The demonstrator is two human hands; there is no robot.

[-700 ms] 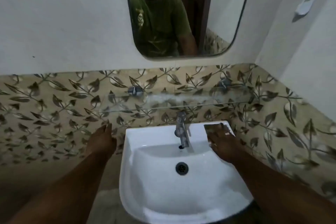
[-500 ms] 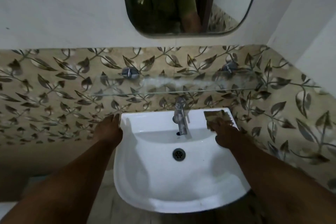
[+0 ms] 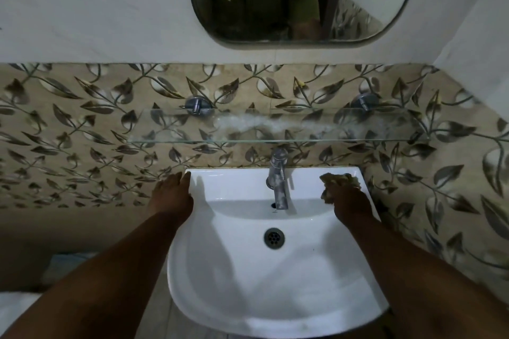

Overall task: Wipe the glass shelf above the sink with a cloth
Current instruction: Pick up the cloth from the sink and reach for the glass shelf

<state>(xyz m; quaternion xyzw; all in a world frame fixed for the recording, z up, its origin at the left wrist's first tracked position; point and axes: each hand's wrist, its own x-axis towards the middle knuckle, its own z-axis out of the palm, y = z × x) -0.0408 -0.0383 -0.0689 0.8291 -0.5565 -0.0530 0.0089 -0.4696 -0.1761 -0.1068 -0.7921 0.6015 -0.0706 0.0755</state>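
The right hand gripped a crumpled cloth on the white sink rim's far right. The left hand, fingers together, rested flat on the left rim. The smeared glass shelf hung beyond.

Dim, flat indoor light; soft forearm shadows across the white sink. Faint sheen on the basin. Wide-angle bending at edges; slight softness throughout, corners murky.
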